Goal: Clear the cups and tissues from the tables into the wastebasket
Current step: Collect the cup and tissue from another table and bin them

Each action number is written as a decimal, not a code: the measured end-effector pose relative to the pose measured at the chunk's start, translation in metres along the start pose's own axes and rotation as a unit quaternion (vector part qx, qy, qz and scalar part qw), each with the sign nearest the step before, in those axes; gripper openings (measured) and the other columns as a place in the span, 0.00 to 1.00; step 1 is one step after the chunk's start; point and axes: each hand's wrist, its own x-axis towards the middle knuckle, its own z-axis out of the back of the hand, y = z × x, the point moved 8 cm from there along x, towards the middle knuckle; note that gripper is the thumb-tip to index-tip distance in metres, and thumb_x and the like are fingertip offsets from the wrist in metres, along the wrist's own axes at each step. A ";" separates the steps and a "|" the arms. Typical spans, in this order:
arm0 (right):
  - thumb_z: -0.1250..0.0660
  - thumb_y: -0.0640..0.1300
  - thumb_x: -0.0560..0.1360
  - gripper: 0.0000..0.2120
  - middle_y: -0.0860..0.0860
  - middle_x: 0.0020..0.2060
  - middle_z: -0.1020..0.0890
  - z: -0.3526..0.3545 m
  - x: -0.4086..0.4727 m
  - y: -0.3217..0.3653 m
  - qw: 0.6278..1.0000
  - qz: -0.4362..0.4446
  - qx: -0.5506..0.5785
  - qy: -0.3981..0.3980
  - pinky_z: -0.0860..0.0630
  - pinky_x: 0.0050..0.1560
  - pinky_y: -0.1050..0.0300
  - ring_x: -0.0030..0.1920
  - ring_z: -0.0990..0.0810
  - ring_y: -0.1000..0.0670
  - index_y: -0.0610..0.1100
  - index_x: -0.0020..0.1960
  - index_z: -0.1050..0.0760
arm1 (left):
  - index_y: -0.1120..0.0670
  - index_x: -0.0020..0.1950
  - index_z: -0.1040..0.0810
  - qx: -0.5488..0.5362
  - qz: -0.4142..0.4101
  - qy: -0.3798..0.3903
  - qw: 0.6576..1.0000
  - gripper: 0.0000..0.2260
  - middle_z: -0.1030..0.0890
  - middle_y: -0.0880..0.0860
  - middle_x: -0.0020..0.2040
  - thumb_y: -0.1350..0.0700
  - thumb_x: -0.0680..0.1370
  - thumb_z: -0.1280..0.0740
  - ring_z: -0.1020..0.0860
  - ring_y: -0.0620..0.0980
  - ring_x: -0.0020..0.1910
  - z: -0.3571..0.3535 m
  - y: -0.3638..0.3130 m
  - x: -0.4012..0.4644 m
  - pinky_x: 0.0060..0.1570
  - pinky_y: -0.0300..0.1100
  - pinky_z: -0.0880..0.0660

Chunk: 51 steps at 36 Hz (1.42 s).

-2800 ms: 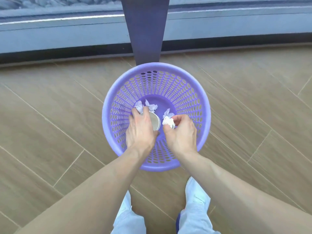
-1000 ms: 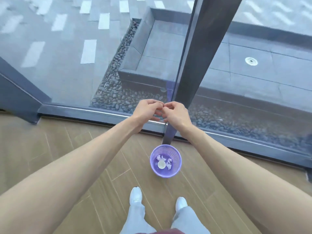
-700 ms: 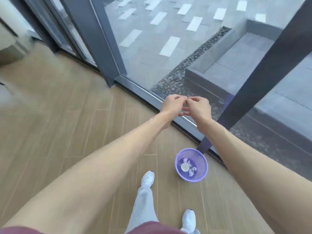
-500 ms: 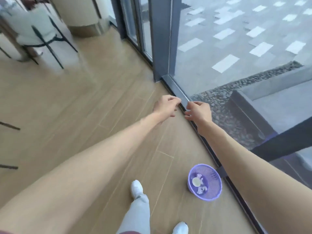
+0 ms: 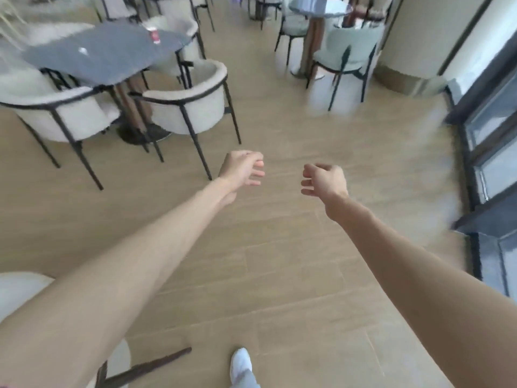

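Both my hands empty: left hand (image 5: 244, 170) fingers loosely curled, right hand (image 5: 324, 179) likewise. Wastebasket out of view. Work left: red cup (image 5: 154, 36) and white tissue (image 5: 83, 50) on dark table (image 5: 106, 56), far left. Judge task partway.

Dark table (image 5: 112, 56) bearing red cup (image 5: 154, 37)
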 end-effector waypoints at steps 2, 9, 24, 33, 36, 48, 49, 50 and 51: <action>0.35 0.41 0.73 0.06 0.47 0.40 0.20 -0.059 0.012 0.022 0.999 0.016 -0.009 0.041 0.17 0.47 0.49 0.39 0.20 0.47 0.45 0.39 0.22 | 0.58 0.56 0.23 -0.013 0.000 -0.043 0.999 0.08 0.20 0.58 0.52 0.57 0.79 0.35 0.19 0.56 0.47 0.053 -0.003 0.014 0.51 0.54 0.21; 0.36 0.42 0.75 0.05 0.46 0.45 0.19 -0.226 0.030 0.092 0.981 0.074 -0.048 0.172 0.17 0.52 0.48 0.46 0.19 0.47 0.43 0.48 0.22 | 0.58 0.61 0.22 -0.043 -0.008 -0.173 0.984 0.12 0.18 0.57 0.56 0.55 0.79 0.35 0.18 0.54 0.53 0.201 -0.015 0.038 0.51 0.52 0.19; 0.37 0.42 0.75 0.09 0.50 0.43 0.20 -0.385 0.117 0.179 0.925 0.136 -0.097 0.340 0.19 0.49 0.54 0.44 0.20 0.50 0.44 0.53 0.22 | 0.54 0.58 0.22 -0.078 -0.031 -0.356 0.931 0.09 0.20 0.55 0.58 0.54 0.79 0.35 0.19 0.52 0.55 0.313 -0.052 0.093 0.51 0.49 0.18; 0.39 0.38 0.74 0.08 0.46 0.46 0.20 -0.403 0.226 0.235 0.889 0.152 -0.114 0.417 0.18 0.53 0.49 0.43 0.21 0.48 0.45 0.43 0.22 | 0.55 0.60 0.21 -0.077 -0.026 -0.447 0.891 0.11 0.18 0.55 0.56 0.55 0.79 0.36 0.19 0.51 0.54 0.294 -0.095 0.179 0.52 0.49 0.19; 0.39 0.37 0.76 0.08 0.45 0.44 0.21 -0.413 0.257 0.263 0.884 0.152 -0.101 0.431 0.20 0.53 0.49 0.44 0.22 0.46 0.44 0.43 0.23 | 0.55 0.58 0.20 -0.072 -0.024 -0.459 0.885 0.10 0.18 0.53 0.55 0.56 0.78 0.35 0.18 0.51 0.53 0.291 -0.115 0.213 0.53 0.49 0.19; 0.37 0.40 0.77 0.07 0.49 0.47 0.20 -0.542 0.383 0.310 0.876 0.163 -0.094 0.444 0.19 0.52 0.52 0.46 0.21 0.49 0.43 0.52 0.22 | 0.55 0.55 0.20 -0.063 -0.018 -0.481 0.874 0.09 0.18 0.52 0.54 0.56 0.78 0.35 0.18 0.51 0.52 0.384 -0.132 0.360 0.53 0.51 0.19; 0.37 0.40 0.77 0.06 0.49 0.47 0.19 -0.554 0.392 0.314 0.877 0.160 -0.096 0.443 0.19 0.53 0.51 0.48 0.20 0.48 0.44 0.50 0.22 | 0.55 0.55 0.20 -0.073 -0.014 -0.480 0.874 0.08 0.18 0.52 0.54 0.56 0.78 0.36 0.18 0.51 0.53 0.396 -0.131 0.375 0.53 0.51 0.19; 0.37 0.40 0.77 0.05 0.49 0.48 0.19 -0.566 0.401 0.319 0.878 0.157 -0.101 0.441 0.19 0.53 0.51 0.49 0.20 0.48 0.46 0.47 0.23 | 0.55 0.55 0.20 -0.083 -0.013 -0.479 0.874 0.08 0.19 0.53 0.54 0.57 0.78 0.36 0.18 0.51 0.53 0.407 -0.130 0.391 0.52 0.50 0.19; 0.37 0.40 0.77 0.06 0.49 0.48 0.19 -0.578 0.411 0.325 0.878 0.154 -0.107 0.439 0.19 0.53 0.52 0.49 0.20 0.48 0.47 0.45 0.23 | 0.55 0.55 0.20 -0.094 -0.008 -0.476 0.875 0.08 0.19 0.53 0.54 0.57 0.79 0.36 0.18 0.52 0.52 0.418 -0.130 0.407 0.52 0.50 0.19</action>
